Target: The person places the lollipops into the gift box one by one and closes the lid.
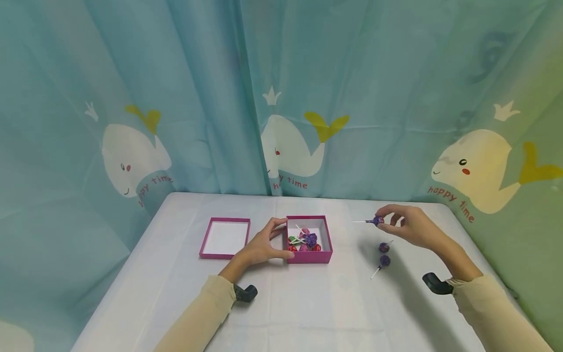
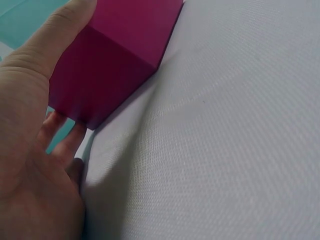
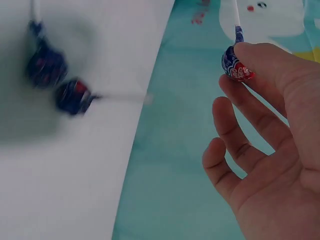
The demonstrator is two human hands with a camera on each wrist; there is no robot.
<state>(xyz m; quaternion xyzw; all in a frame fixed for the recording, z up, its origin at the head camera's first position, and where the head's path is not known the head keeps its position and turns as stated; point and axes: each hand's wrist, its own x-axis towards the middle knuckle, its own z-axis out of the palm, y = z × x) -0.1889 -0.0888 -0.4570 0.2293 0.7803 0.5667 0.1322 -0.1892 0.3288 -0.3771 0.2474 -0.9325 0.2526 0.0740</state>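
A magenta box (image 1: 309,257) with a white inside stands uncovered at mid-table, holding several wrapped lollipops (image 1: 311,239) in purple, red, pink and green. My left hand (image 1: 259,247) grips its left side, thumb at the near corner and fingers at the far one; the left wrist view shows the box's magenta walls (image 2: 105,80) between them. Above the table on the right, my right hand (image 1: 411,227) pinches a purple lollipop (image 3: 230,64) by its candy head, between thumb and fingertip. The stick points left in the head view. Two more dark purple lollipops (image 1: 385,260) lie below that hand.
Left of the box lies its shallow lid (image 1: 247,239), magenta-rimmed and white inside. A white cloth covers the table (image 1: 303,308). Behind it and at both sides hangs a blue-green curtain (image 1: 211,122) printed with whales.
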